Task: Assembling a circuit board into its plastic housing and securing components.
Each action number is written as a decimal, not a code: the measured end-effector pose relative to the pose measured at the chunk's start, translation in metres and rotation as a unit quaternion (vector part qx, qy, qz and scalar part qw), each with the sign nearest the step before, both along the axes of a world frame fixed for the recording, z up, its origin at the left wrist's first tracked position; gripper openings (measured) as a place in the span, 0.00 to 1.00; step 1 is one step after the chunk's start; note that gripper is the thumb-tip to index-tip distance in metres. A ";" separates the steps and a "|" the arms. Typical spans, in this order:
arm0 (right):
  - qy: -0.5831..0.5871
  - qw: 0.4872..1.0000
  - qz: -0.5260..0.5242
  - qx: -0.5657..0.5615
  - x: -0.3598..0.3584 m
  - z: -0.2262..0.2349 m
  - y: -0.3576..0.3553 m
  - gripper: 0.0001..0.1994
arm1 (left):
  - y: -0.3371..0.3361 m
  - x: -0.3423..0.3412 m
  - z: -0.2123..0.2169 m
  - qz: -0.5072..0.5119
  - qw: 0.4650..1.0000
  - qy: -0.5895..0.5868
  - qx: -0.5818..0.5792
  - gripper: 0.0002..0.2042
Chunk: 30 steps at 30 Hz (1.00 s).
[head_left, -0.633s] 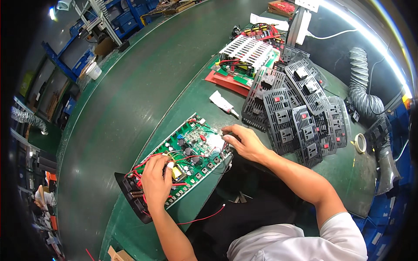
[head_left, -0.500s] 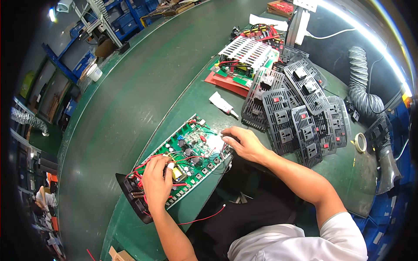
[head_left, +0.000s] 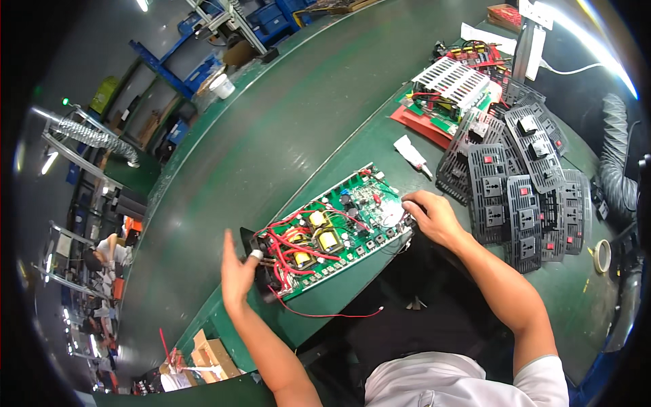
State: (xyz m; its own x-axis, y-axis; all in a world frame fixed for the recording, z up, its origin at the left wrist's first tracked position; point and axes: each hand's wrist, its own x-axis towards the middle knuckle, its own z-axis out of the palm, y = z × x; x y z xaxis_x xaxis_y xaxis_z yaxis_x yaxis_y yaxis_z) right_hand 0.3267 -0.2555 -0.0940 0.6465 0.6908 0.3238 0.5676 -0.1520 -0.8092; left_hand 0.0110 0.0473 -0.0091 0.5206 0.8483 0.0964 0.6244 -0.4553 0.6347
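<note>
A green circuit board with red wires, yellow coils and black parts lies on the green bench at its near edge. My right hand grips the board's right end, fingers curled over its corner. My left hand is raised beside the board's left end, palm flat and fingers apart, with a white wrap on one fingertip; it holds nothing. A loose red wire trails from the board's near side.
Several black socket panels are stacked to the right of my right hand. A white tube lies behind the board. More boards with a white grille sit at the back. A tape roll lies far right.
My left hand has lifted off the board's left end and opened beside it. My right hand stays at the board's right end.
</note>
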 end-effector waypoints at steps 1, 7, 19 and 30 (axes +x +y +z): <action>0.001 1.000 -0.001 0.005 0.001 0.000 0.000 0.11 | -0.003 0.008 -0.004 -0.029 0.999 0.020 0.016 0.45; -0.005 1.000 0.008 -0.010 0.002 0.004 -0.002 0.13 | -0.018 0.026 -0.004 0.008 0.990 -0.074 -0.116 0.47; -0.034 0.995 0.093 -0.019 -0.012 -0.001 -0.005 0.14 | 0.003 -0.010 -0.033 0.022 0.987 -0.125 -0.098 0.47; -0.035 0.995 0.091 -0.017 -0.009 -0.004 -0.002 0.15 | 0.008 -0.018 -0.040 0.051 0.964 -0.196 -0.170 0.41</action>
